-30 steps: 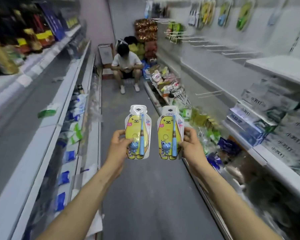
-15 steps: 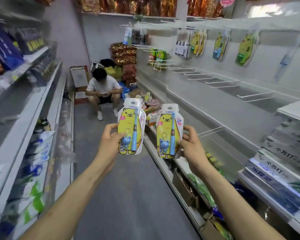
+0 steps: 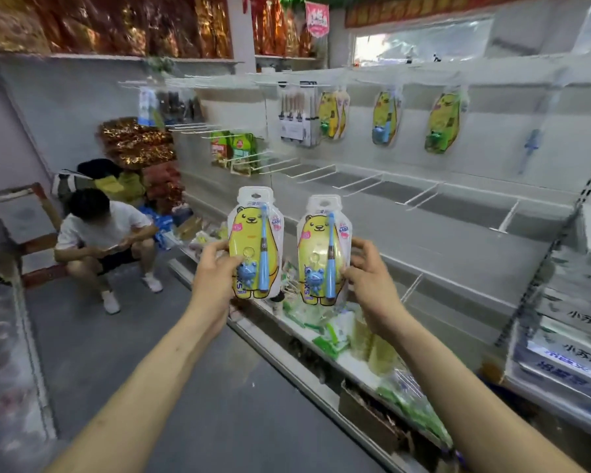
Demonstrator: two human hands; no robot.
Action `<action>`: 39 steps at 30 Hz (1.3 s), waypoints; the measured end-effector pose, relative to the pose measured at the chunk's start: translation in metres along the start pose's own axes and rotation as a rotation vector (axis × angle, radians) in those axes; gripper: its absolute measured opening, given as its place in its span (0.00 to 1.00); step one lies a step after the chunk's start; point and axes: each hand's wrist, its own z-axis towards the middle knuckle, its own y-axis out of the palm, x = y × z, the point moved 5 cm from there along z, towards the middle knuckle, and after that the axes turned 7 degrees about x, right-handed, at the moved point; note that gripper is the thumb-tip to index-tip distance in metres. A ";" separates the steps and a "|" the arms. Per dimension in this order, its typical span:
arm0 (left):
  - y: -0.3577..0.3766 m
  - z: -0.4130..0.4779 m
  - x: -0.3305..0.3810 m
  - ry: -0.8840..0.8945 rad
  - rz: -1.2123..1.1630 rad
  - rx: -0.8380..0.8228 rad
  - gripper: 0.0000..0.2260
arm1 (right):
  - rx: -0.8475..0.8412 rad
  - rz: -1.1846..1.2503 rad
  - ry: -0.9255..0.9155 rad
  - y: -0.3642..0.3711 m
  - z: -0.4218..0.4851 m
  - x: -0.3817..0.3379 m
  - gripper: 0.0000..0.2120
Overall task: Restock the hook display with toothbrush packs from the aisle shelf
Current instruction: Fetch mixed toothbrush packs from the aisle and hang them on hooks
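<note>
Restocking looks partly done: the left hand [image 3: 215,278] pinches one yellow bear-printed plastic toothbrush pack [image 3: 255,244], the right hand [image 3: 369,285] pinches a second matching pack [image 3: 323,250], both upright and well short of the white wire hooks [image 3: 321,172]. A few hung yellow packs [image 3: 384,117] show above, and many hooks are bare.

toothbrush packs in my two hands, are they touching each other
Apart. The head view shows a plain gap between the left pack and the right pack.

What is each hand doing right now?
Left hand: grips the left pack.
Right hand: grips the right pack.
</note>
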 end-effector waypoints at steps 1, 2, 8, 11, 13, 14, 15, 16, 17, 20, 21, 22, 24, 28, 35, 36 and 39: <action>0.008 0.018 0.000 -0.004 -0.008 -0.022 0.11 | 0.021 0.002 -0.010 0.005 0.013 -0.002 0.22; 0.016 0.037 0.001 -0.004 -0.018 -0.040 0.11 | 0.029 -0.002 -0.028 0.010 0.028 -0.005 0.22; 0.048 0.147 0.010 0.000 -0.009 -0.094 0.09 | 0.077 0.008 -0.093 0.046 0.135 -0.016 0.22; 0.051 0.205 0.023 0.029 0.032 -0.112 0.09 | 0.095 -0.004 -0.123 0.063 0.190 -0.026 0.22; 0.055 0.244 0.033 0.072 0.029 -0.110 0.09 | 0.121 0.006 -0.158 0.069 0.223 -0.033 0.21; 0.060 0.259 0.036 0.083 0.030 -0.112 0.09 | 0.147 0.005 -0.161 0.070 0.236 -0.035 0.21; 0.066 0.272 0.036 0.083 0.025 -0.123 0.09 | 0.170 -0.001 -0.160 0.070 0.246 -0.036 0.22; 0.076 0.283 0.036 0.073 0.020 -0.145 0.09 | 0.190 -0.013 -0.163 0.070 0.255 -0.036 0.22; 0.088 0.293 0.035 0.062 0.014 -0.180 0.09 | 0.207 -0.029 -0.169 0.069 0.265 -0.037 0.22; 0.131 0.321 0.030 0.041 -0.013 -0.266 0.09 | 0.273 -0.081 -0.190 0.059 0.290 -0.043 0.22; 0.145 0.329 0.029 0.041 -0.031 -0.294 0.09 | 0.309 -0.088 -0.200 0.054 0.296 -0.047 0.22; 0.159 0.338 0.028 0.040 -0.050 -0.326 0.09 | 0.346 -0.088 -0.207 0.049 0.300 -0.051 0.21; 0.187 0.352 0.027 0.036 -0.068 -0.401 0.08 | 0.424 -0.093 -0.212 0.038 0.305 -0.057 0.20; 0.232 0.375 0.029 0.020 -0.088 -0.549 0.09 | 0.537 -0.157 -0.246 0.020 0.304 -0.074 0.19; 0.278 0.423 0.035 0.003 -0.117 -0.694 0.09 | 0.683 -0.171 -0.288 0.027 0.321 -0.105 0.17; 0.283 0.429 0.035 0.002 -0.116 -0.709 0.09 | 0.690 -0.177 -0.296 0.033 0.323 -0.107 0.17; 0.296 0.440 0.036 0.009 -0.112 -0.757 0.10 | 0.720 -0.176 -0.326 0.045 0.326 -0.112 0.17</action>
